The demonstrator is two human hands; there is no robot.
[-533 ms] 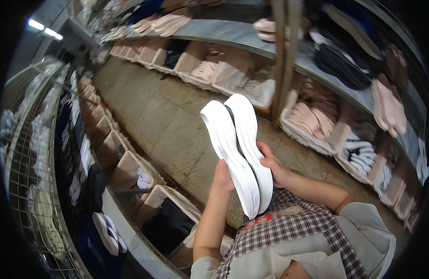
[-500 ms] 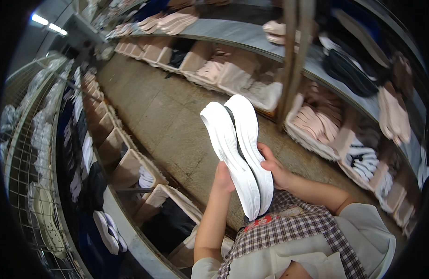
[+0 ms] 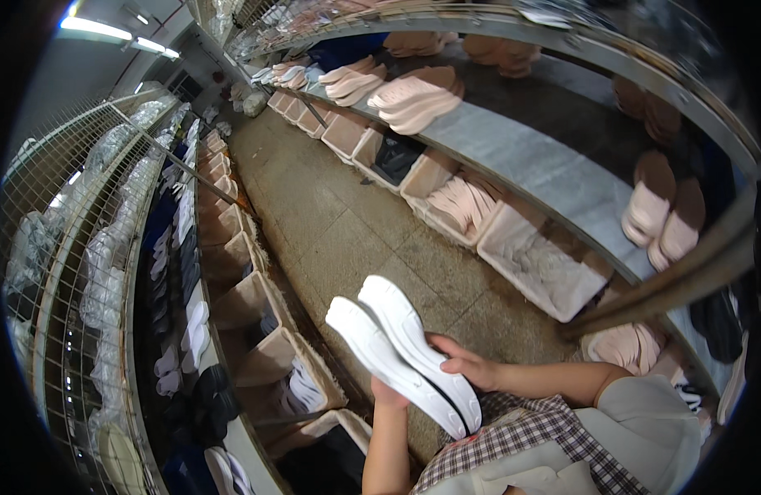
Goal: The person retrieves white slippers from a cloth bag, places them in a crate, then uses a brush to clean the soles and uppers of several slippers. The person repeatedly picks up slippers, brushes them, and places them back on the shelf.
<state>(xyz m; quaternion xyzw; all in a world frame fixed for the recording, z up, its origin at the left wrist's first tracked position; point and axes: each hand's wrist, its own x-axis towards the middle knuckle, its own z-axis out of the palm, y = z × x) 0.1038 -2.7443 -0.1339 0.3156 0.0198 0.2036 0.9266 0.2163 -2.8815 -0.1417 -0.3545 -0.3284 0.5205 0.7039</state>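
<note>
Pair of white shoe soles point(image 3: 403, 363) held sole-to-sole above aisle floor point(image 3: 347, 223), clear of any bin. Right hand point(image 3: 471, 366) wraps fingers over pair's near end; left hand point(image 3: 386, 396) grips from beneath, mostly hidden. Soles look picked, not yet put down. Tan cardboard bins point(image 3: 269, 346) line left rack; pale pink insoles point(image 3: 463, 202) fill bins under right shelf point(image 3: 553, 177). No labels legible.

head cam | above, looking down, tilted along aisle floor point(image 3: 355, 223) | hands close | wide fisheye
</note>
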